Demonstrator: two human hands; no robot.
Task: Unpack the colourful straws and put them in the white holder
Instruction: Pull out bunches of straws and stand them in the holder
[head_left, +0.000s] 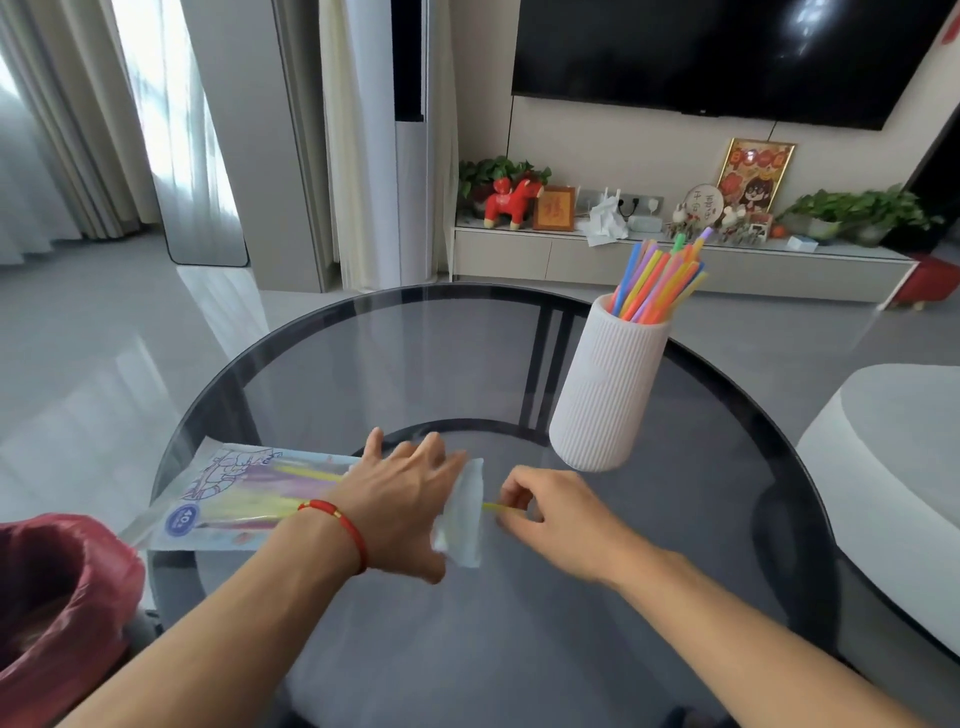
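Note:
A clear plastic straw packet (228, 499) with blue print lies flat on the round glass table (415, 353), with yellow, purple and pink straws inside. My left hand (405, 499) presses down on the packet near its open right end (462, 514). My right hand (540, 509) pinches the tip of a yellow straw (493, 506) that sticks out of that opening. The ribbed white holder (608, 389) stands upright at the right back of the table, apart from both hands, with several colourful straws (660, 280) leaning in it.
A bin lined with a red bag (57, 587) stands at the lower left beside the table. A white rounded seat (893, 478) sits to the right. A TV cabinet with ornaments (675, 249) lines the far wall.

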